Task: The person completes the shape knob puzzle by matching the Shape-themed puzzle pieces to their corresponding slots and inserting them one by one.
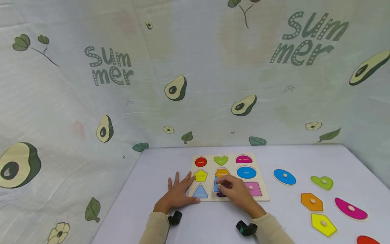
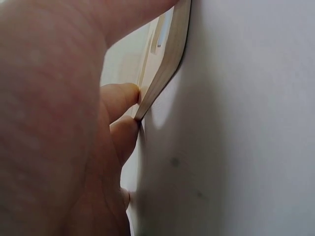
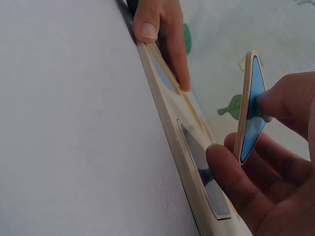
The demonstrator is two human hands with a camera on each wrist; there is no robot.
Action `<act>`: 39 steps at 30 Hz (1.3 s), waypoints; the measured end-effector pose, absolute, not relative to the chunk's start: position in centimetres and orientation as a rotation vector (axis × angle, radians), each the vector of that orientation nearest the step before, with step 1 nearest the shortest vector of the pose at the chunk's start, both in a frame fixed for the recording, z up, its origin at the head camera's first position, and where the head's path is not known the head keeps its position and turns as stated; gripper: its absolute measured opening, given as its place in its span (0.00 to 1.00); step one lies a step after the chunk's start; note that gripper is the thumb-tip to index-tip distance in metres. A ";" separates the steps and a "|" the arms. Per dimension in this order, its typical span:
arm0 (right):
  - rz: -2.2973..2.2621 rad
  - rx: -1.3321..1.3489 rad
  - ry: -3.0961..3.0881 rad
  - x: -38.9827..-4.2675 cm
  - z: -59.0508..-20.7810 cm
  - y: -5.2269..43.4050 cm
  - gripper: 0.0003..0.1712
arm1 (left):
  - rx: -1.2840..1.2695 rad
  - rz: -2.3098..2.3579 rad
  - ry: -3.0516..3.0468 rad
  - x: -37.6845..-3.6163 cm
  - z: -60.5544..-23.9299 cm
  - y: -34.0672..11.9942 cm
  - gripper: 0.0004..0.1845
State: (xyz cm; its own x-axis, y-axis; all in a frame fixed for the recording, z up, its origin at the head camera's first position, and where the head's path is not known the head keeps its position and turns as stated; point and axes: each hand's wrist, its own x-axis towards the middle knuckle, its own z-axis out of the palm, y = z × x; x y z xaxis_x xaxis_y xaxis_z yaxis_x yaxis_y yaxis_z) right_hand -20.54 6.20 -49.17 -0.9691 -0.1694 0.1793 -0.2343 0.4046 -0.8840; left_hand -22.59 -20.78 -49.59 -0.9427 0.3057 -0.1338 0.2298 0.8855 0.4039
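A wooden shape-puzzle board (image 1: 210,199) lies flat on the table, printed with labelled coloured shapes. My left hand (image 1: 179,194), fingers spread, rests against its left side, with the thumb at the near edge. Above the middle of the board, my right hand (image 1: 239,194) pinches a blue triangle puzzle piece (image 3: 252,115) with its thumb and fingers. The piece stands tilted, apart from the board, in the right wrist view. Under that hand a dark purple shape (image 1: 220,195) is partly hidden. A pink piece with a knob (image 1: 253,189) sits at the board's near right corner.
Right of the board lie loose knobbed pieces: a blue oval (image 1: 284,177), green heart (image 1: 322,182), orange hexagon (image 1: 312,202), magenta half round (image 1: 351,208), yellow pentagon (image 1: 323,224) and a red piece (image 1: 366,240) cut by the frame. A printed cloth (image 1: 207,67) hangs behind the table.
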 end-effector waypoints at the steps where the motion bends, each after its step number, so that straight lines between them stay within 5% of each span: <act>1: 1.638 0.370 -2.583 -20.6 -49.2 6.1 0.10 | 0.410 0.576 2.861 -22.6 -49.6 -20.8 0.53; 39: 1.444 0.567 -2.575 -21.3 -48.9 3.1 0.09 | 0.427 0.528 2.865 -22.8 -49.6 -20.6 0.53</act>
State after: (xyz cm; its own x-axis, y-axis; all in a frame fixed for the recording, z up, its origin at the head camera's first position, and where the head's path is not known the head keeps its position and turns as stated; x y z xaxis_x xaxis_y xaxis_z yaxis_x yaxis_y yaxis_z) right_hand -21.28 3.08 -48.93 -0.9200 -0.2571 0.2957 -0.3865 0.4701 -0.7935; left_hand -22.76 -20.59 -49.55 -0.9390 0.3144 -0.1394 0.2441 0.8948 0.3739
